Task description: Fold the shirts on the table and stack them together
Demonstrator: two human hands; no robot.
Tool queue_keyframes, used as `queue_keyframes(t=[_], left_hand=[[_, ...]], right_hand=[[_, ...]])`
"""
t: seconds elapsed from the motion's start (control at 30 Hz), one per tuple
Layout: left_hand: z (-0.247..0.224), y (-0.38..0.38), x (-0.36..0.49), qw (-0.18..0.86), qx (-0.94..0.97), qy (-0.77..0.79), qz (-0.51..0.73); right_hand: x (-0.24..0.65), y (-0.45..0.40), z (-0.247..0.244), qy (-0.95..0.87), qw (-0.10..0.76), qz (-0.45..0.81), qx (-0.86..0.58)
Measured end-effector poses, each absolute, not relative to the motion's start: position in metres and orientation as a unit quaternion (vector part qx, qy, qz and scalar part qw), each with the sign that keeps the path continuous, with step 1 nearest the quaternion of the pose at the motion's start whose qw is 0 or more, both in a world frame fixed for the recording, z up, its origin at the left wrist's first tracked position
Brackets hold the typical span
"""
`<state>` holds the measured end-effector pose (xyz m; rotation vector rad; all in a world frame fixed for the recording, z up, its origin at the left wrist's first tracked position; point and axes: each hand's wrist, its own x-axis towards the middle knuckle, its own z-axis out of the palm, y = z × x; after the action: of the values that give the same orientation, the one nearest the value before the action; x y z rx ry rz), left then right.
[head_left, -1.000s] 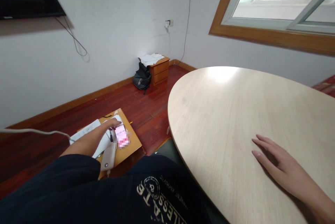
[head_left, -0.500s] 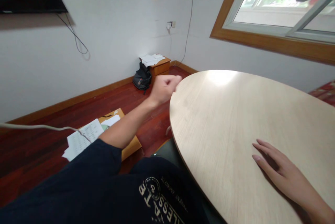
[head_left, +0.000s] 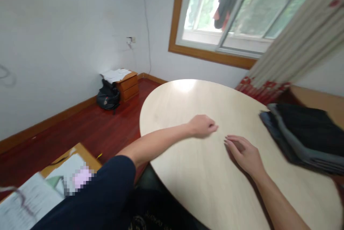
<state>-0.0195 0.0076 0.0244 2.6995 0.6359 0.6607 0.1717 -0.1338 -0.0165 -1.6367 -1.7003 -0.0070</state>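
My left hand (head_left: 203, 126) is over the middle of the pale round table (head_left: 185, 162), its fingers curled into a loose fist. Whether anything small is inside it cannot be made out. Just to its right, my right hand (head_left: 245, 154) rests its side on the tabletop, with thumb and fingers slightly bent and a gap between them, holding nothing. The two hands do not touch. Dark folded clothes (head_left: 309, 133) lie in a stack at the table's right side.
Papers (head_left: 34, 194) lie on a low wooden surface (head_left: 83, 154) at lower left. A small drawer cabinet (head_left: 129, 87) and a black bag (head_left: 108, 95) stand by the far wall. A curtain (head_left: 290, 43) hangs beside the window at right.
The view has turned right, bringing the folded clothes and curtain into sight. My left hand has moved from the table's left edge in over the tabletop, close to my right hand.
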Motion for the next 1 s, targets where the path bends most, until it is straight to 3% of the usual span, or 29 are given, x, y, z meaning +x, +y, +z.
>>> queue_keyframes(t=[0.13, 0.43, 0.73, 1.0], left_hand=[[0.008, 0.033, -0.038, 0.207, 0.914, 0.260, 0.235], [0.012, 0.038, -0.047, 0.345, 0.838, 0.277, 0.321], [0.012, 0.050, -0.050, 0.379, 0.815, 0.277, 0.341], [0.010, 0.052, -0.047, 0.374, 0.816, 0.282, 0.339]], right_hand=[[0.175, -0.135, -0.002, -0.590, 0.429, -0.101, -0.676], [0.242, -0.152, 0.031, -0.416, 0.364, -0.296, -0.779], [0.336, -0.147, 0.048, -0.397, 0.332, -0.163, -0.840], [0.306, -0.118, 0.096, -0.433, 0.331, -0.179, -0.819]])
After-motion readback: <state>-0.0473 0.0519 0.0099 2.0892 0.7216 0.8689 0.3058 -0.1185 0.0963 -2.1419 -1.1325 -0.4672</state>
